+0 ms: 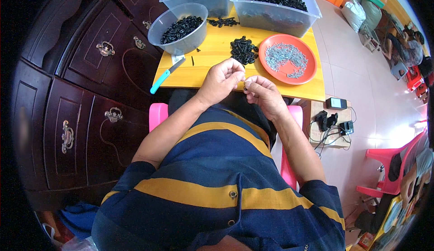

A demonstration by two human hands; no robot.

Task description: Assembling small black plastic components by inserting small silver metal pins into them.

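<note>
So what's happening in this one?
A person in a striped shirt sits at a small yellow table, both hands together at its near edge. The left hand and right hand pinch something tiny between their fingers; it is too small to identify. In front lie a pile of black rings, an orange plate of small metal pieces, a round bowl and two clear bins of more black parts.

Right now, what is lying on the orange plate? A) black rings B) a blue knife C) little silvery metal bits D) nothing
C: the orange plate holds a heap of small silvery metal bits, while the black rings lie beside it on the yellow table.
</note>
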